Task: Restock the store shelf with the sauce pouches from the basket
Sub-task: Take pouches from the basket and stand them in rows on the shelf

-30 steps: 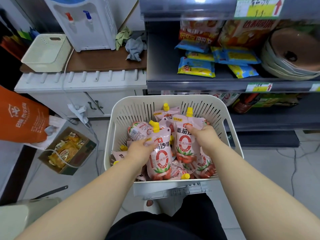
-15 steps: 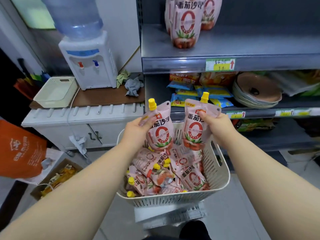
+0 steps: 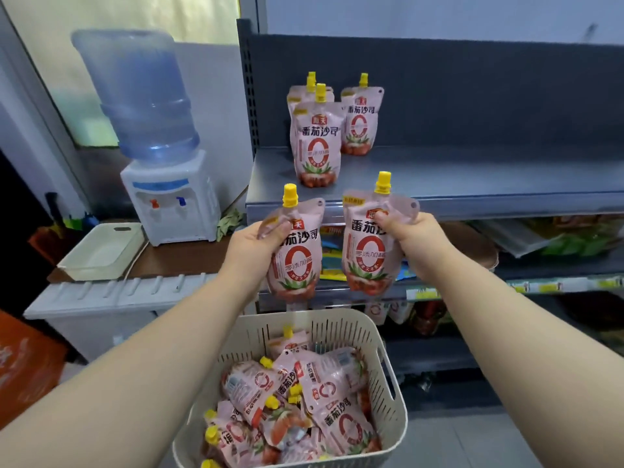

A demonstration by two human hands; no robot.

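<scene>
My left hand (image 3: 251, 243) grips a pink sauce pouch (image 3: 297, 261) with a yellow cap, held upright. My right hand (image 3: 410, 238) grips a second pouch (image 3: 366, 251) the same way. Both pouches hang in front of the edge of the grey shelf (image 3: 472, 177), just below its level. Three matching pouches (image 3: 317, 143) stand upright on the shelf's left end. Below my arms, the cream slotted basket (image 3: 341, 325) holds several more pouches (image 3: 304, 400) lying in a heap.
A water dispenser (image 3: 162, 157) with a blue bottle stands left of the shelf on a brown counter, beside a cream tub (image 3: 103, 251). Lower shelves carry packaged snacks and stacked plates (image 3: 472, 244). An orange bag (image 3: 27, 363) hangs at the far left.
Both hands lifted a pouch each out of the basket and raised them to the shelf's front edge. My view tilted upward, bringing the top shelf and its standing pouches into sight.
</scene>
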